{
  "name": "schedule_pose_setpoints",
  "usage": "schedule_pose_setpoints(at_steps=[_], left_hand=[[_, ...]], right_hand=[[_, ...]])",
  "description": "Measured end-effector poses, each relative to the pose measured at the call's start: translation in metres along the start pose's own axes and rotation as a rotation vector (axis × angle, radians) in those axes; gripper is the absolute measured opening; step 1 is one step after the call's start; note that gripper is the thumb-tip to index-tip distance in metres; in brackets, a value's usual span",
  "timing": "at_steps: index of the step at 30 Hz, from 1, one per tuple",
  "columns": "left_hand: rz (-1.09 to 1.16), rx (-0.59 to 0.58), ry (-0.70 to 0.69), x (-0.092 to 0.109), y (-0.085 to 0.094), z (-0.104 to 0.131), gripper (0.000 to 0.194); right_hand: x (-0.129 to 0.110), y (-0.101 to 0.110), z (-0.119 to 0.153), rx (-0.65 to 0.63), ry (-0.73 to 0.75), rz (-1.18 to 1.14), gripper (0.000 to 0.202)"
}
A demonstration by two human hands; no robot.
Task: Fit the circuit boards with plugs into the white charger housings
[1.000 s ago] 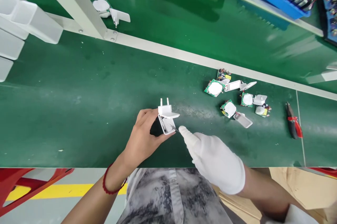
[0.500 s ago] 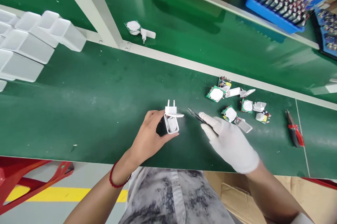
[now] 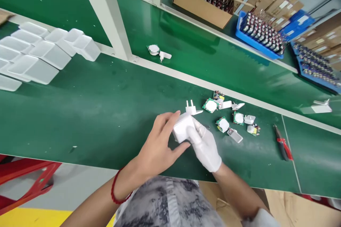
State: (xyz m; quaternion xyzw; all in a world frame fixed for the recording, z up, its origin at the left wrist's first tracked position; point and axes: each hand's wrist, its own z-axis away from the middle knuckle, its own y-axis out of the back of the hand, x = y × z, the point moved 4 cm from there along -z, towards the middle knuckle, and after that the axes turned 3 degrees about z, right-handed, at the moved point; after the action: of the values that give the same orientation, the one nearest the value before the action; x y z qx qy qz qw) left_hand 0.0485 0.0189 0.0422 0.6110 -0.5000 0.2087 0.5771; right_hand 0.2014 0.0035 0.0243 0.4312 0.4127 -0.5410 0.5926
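Observation:
A white power adapter case (image 3: 183, 126) is tilted between my two hands above the bench. Its two-pin plug end (image 3: 190, 109) sticks out at the top, pins pointing away from me. My bare left hand (image 3: 157, 145) grips the case from the left, fingers over the top edge and thumb below. On the other side, my right hand (image 3: 206, 147), in a white glove, has its fingers closed on the case. The tweezers are mostly hidden, if still in the right hand. Right of my hands lie several green circuit boards (image 3: 223, 124) with white round pads, wired to white plug caps (image 3: 234, 135).
Red-handled pliers (image 3: 283, 143) lie at the right. White open cases (image 3: 50, 54) are grouped at the left. Beyond the bench rail sits another board with a plug (image 3: 157, 51). A blue tray (image 3: 258, 44) of parts and a cardboard box (image 3: 199, 6) stand on the shelf.
My gloved right hand has come left onto the adapter, which is now turned with its closed side up. The tweezers no longer show clearly. The view has shifted, taking in more shelf.

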Motion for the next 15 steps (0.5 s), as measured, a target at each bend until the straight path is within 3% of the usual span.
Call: schedule_pose_setpoints(at_steps=[4, 7, 12, 15], left_hand=[[0.090, 0.042, -0.010, 0.005, 0.000, 0.000, 0.064], [0.090, 0.119, -0.023, 0.005, 0.001, -0.001, 0.053], [0.119, 0.138, -0.026, 0.006, 0.000, -0.003, 0.047], [0.124, 0.115, 0.000, -0.002, 0.000, 0.000, 0.049]], right_hand=[[0.015, -0.008, -0.010, 0.035, -0.192, -0.462, 0.034], [0.014, -0.011, -0.013, 0.003, -0.256, -0.590, 0.029], [0.010, -0.011, -0.011, -0.023, -0.267, -0.552, 0.033], [0.008, -0.005, -0.011, 0.082, -0.111, -0.318, 0.037]])
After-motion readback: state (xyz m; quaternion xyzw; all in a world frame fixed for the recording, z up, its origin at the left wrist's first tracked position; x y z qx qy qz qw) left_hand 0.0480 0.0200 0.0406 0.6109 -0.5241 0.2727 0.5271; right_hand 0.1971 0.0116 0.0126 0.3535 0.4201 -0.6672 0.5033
